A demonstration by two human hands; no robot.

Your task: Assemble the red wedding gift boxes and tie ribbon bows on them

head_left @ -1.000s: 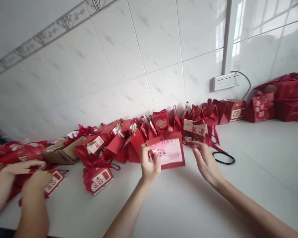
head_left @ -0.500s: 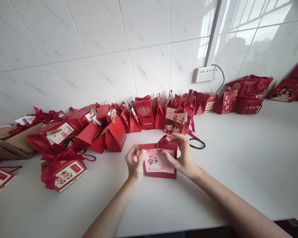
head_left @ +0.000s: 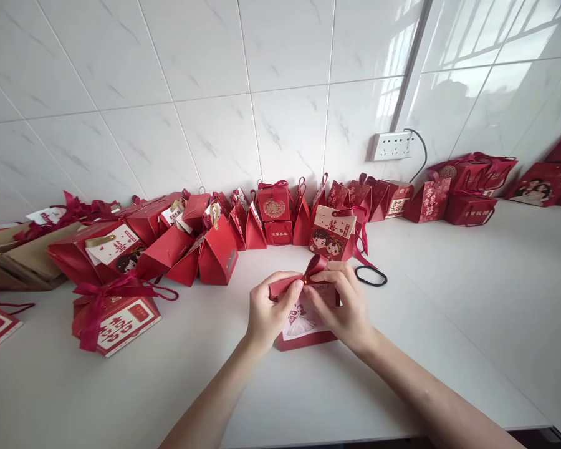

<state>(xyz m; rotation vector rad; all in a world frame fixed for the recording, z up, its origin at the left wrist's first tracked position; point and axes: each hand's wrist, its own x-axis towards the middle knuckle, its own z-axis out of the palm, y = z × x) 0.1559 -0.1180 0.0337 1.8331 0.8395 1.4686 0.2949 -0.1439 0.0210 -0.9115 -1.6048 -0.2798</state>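
Observation:
A small red gift box (head_left: 303,324) with a pink picture of a couple on its front stands on the white counter (head_left: 449,299) just before me. My left hand (head_left: 266,308) pinches one end of the red ribbon (head_left: 314,268) at the box's top. My right hand (head_left: 343,305) pinches the ribbon's other side, fingers closed over the box's upper edge. Both hands meet above the box and hide much of its top.
A long row of red gift boxes (head_left: 271,212) lines the tiled wall. A ribboned box (head_left: 115,315) lies at the left. A black hair band (head_left: 370,275) rests right of my hands. Red bags (head_left: 467,187) stand by the wall socket (head_left: 391,145). The counter's front edge is near.
The box came down from in front of me onto the counter, and both hands closed on the ribbon at its top. The view swung right; another person's hands at the left left the picture.

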